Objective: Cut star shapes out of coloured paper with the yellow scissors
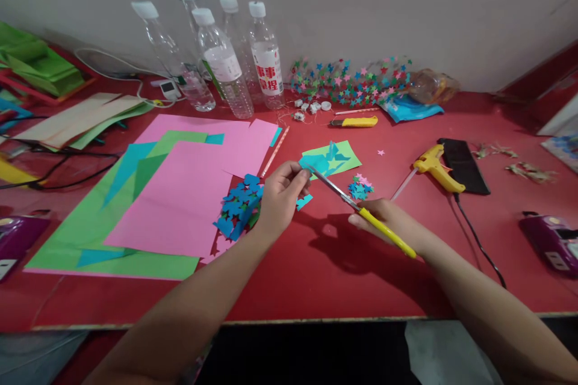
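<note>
My left hand [283,195] is closed, thumb and fingers pinching a small piece of blue paper [317,163]. My right hand [392,221] grips a pair of scissors [383,231] with yellow handles. Their narrow metal blades point at the blue paper beside my left fingertips; whether the blades are apart is hard to make out. Behind the paper lies a light green card [350,153] with blue scraps on it. Between my hands sits a small heap of blue and pink paper stars [360,189]. Blue paper with star-shaped holes [235,207] lies left of my left hand.
Pink paper sheets [167,204] and green ones cover the left side. Several plastic bottles [266,66] stand by the wall, near a star-filled clear bottle [350,81] lying down. A yellow cutter [356,122], a yellow glue gun [436,167] and a black phone [465,165] lie rightward.
</note>
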The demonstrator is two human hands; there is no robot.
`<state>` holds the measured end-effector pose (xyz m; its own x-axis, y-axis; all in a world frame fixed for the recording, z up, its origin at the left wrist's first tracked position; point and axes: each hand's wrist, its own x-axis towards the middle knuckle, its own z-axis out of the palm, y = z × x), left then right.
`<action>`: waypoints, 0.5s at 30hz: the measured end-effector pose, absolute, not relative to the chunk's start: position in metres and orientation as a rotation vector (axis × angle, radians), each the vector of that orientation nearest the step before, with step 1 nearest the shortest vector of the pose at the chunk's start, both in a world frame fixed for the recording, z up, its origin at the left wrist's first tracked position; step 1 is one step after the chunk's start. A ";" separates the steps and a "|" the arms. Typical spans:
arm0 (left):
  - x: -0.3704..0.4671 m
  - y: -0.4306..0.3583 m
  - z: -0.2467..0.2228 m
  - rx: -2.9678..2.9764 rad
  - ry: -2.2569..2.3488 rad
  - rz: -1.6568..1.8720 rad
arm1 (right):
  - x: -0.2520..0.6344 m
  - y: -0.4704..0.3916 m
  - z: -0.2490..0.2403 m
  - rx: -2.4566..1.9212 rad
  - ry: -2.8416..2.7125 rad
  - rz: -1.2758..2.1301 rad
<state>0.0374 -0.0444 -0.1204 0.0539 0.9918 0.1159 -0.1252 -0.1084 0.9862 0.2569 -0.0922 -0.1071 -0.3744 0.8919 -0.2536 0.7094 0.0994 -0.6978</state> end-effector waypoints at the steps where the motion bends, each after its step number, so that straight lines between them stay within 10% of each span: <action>1: 0.038 -0.045 -0.120 1.227 1.023 1.298 | 0.257 -0.092 -0.107 -1.601 -2.138 1.148; 15: 0.037 -0.043 -0.116 1.193 1.007 1.274 | 0.256 -0.092 -0.102 -1.617 -2.138 1.182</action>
<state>0.0369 -0.0433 -0.1160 0.0717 0.9939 0.0841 -0.1479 -0.0728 0.9863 0.2559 -0.0921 -0.1025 -0.3753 0.8814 -0.2868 0.7113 0.0755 -0.6988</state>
